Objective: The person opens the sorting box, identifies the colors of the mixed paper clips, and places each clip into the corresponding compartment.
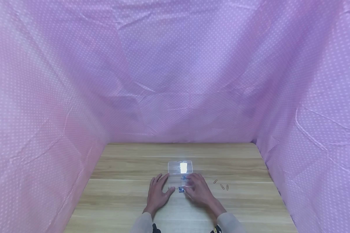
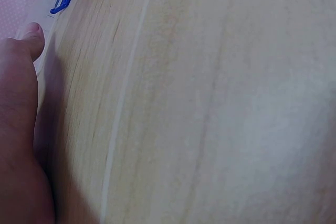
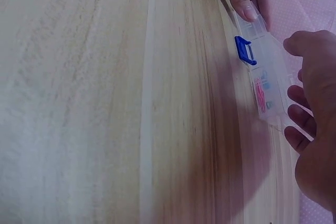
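A clear plastic box [image 1: 176, 180] lies on the table with its lid [image 1: 175, 167] raised at the back and a blue latch [image 1: 181, 190] at the front. My left hand [image 1: 158, 193] grips the box's left end, thumb at the front wall. Over the right end is my right hand [image 1: 199, 191], fingers loosely bent and thumb apart from them. Nothing shows between them in the right wrist view. Through the box wall I see red pieces [image 3: 260, 95] and blue pieces [image 3: 264, 80] in compartments.
Three paper clips lie to the right of the box: one nearest it [image 1: 215, 181], a middle paper clip [image 1: 222, 186] and an outer paper clip [image 1: 227, 187]. Pink dotted cloth [image 1: 180, 116] surrounds the wooden table [image 1: 119, 194] at the back and sides.
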`<state>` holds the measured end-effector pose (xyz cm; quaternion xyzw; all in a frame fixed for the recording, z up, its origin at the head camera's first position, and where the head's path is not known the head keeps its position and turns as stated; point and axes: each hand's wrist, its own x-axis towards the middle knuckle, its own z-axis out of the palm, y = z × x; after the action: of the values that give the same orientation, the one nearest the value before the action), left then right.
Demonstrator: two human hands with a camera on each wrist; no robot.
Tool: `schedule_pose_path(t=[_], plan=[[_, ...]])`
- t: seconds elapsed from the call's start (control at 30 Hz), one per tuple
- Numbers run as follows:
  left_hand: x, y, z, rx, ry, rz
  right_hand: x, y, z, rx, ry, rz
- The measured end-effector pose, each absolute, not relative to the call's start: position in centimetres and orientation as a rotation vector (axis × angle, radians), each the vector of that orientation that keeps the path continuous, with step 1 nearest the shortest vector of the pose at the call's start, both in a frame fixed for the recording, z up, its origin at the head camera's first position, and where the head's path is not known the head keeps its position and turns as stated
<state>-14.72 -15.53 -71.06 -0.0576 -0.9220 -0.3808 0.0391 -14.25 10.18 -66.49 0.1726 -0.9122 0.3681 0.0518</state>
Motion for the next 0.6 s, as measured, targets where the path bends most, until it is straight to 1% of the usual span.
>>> schedule_pose_path(t=[0.23,0.6], plan=[[-14.8,-15.5,-71.1,-0.172,-2.827,-1.177,-14.1,10.6,-66.4,0.548,-2.735,1.050],[-15.0,-15.6,-71.2,-0.164,-2.838,-1.160,-14.0,12.3,-66.1,0.447,-2.776,1.044]])
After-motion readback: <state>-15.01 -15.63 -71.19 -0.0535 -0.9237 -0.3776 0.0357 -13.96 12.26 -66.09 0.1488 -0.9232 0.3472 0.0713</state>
